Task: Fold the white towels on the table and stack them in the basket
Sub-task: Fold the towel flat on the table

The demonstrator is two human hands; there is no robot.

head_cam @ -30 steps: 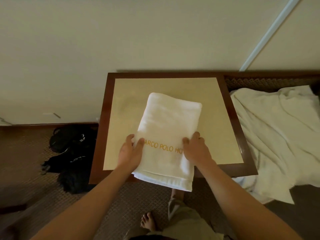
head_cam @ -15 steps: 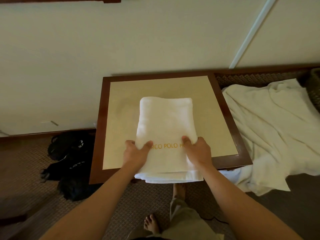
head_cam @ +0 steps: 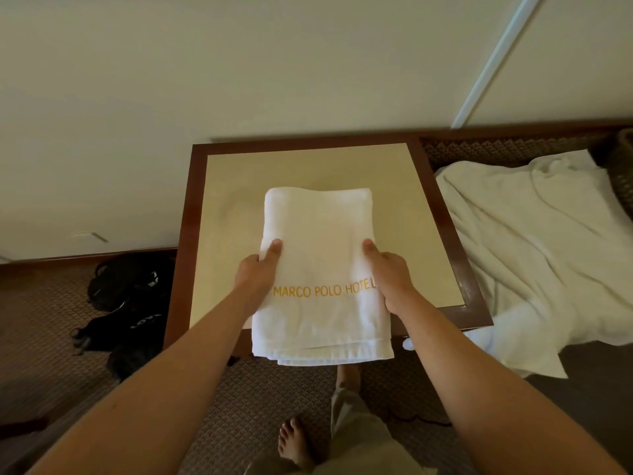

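A folded white towel (head_cam: 320, 255) with gold "MARCO POLO HOTEL" lettering lies on the small beige-topped table (head_cam: 308, 166), its near end hanging over the front edge. My left hand (head_cam: 257, 272) grips the towel's left side, thumb on top. My right hand (head_cam: 388, 274) grips the right side the same way, fingers hidden underneath. A dark woven basket (head_cam: 624, 166) shows only as a sliver at the far right edge.
A large rumpled white cloth (head_cam: 534, 248) lies spread to the right of the table. A black bag (head_cam: 126, 303) sits on the carpet at the left. A cream wall stands right behind the table. My bare foot (head_cam: 296, 440) is below.
Both hands have slid further along the towel's sides, past the lettering. The towel has straightened square to me, and its near end now hangs lower over the table's front edge.
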